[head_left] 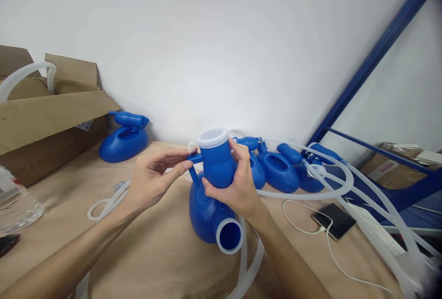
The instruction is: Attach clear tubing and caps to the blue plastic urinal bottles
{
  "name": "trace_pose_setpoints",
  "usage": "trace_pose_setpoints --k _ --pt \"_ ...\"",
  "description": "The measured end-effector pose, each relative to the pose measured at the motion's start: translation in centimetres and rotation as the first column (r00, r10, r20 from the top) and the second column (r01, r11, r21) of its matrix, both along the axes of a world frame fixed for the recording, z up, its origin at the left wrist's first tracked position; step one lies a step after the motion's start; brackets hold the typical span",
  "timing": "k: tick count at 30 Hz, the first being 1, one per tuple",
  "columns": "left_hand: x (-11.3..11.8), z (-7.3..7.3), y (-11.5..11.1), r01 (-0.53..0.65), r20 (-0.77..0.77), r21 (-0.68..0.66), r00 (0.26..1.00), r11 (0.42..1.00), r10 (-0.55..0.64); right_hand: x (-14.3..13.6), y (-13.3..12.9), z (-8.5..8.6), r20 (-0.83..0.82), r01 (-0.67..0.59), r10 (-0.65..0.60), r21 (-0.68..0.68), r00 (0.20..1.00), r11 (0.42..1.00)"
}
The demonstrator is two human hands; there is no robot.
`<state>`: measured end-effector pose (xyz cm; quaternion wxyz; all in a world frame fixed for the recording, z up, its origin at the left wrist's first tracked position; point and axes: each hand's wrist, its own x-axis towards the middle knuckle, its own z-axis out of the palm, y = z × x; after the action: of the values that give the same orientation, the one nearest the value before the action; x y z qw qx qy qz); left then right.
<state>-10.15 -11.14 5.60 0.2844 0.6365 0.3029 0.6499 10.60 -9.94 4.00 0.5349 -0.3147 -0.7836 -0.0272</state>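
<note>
My right hand (243, 186) is wrapped round a blue urinal cup (219, 165) with a white rim, its fingers on the right side and thumb across the front. A narrow blue stem (196, 158) sticks out from the cup's left side, and the fingertips of my left hand (157, 175) pinch its end. Below and partly behind the cup stands a blue urinal bottle (203, 216) with a handle; its white-rimmed mouth faces me. Whether cup and bottle touch is hidden by my right hand.
Several blue urinal bottles (278, 172) with clear tubes (331, 194) stand at right, another bottle (124, 145) at left. Around them are a cardboard box (51, 115), a clear plastic bottle (17, 202), a phone (334, 221) on a cable, a power strip (375, 230) and a blue metal frame (373, 60).
</note>
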Motion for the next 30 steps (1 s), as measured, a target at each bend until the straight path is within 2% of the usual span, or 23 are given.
trace_pose_setpoints --k 2,7,13,17,21,25,30 --pt "-0.2 0.0 0.0 0.018 -0.036 0.019 0.999 1.000 -0.018 -0.1 -0.2 0.2 -0.009 0.028 -0.028 -0.007 1.000 1.000" --pt "-0.2 -0.4 0.4 -0.077 -0.102 0.127 0.991 0.989 0.090 -0.4 -0.6 0.2 -0.031 0.053 -0.054 -0.043 0.998 0.998" --pt "-0.4 -0.6 0.6 -0.072 -0.157 0.203 0.982 0.977 0.105 -0.8 -0.6 0.0 -0.054 0.074 -0.076 -0.047 0.996 0.996" --pt "-0.7 -0.5 0.1 -0.109 -0.255 0.330 0.946 0.938 0.199 -0.9 -0.6 -0.2 -0.060 0.065 -0.069 -0.066 0.996 0.996" --pt "-0.4 -0.7 -0.3 -0.171 -0.269 0.413 0.916 0.894 0.299 -1.1 -0.7 -0.5 -0.055 0.091 -0.097 -0.093 0.994 0.992" --pt "0.4 -1.5 -0.4 -0.244 -0.245 0.465 0.888 0.851 0.388 -1.4 -0.8 -0.9 -0.060 0.131 -0.133 -0.026 0.989 0.991" --pt "1.1 -2.9 -0.7 -0.335 -0.237 0.558 0.813 0.759 0.532 -1.3 -0.8 -1.0 0.012 0.153 -0.154 0.070 0.988 0.986"
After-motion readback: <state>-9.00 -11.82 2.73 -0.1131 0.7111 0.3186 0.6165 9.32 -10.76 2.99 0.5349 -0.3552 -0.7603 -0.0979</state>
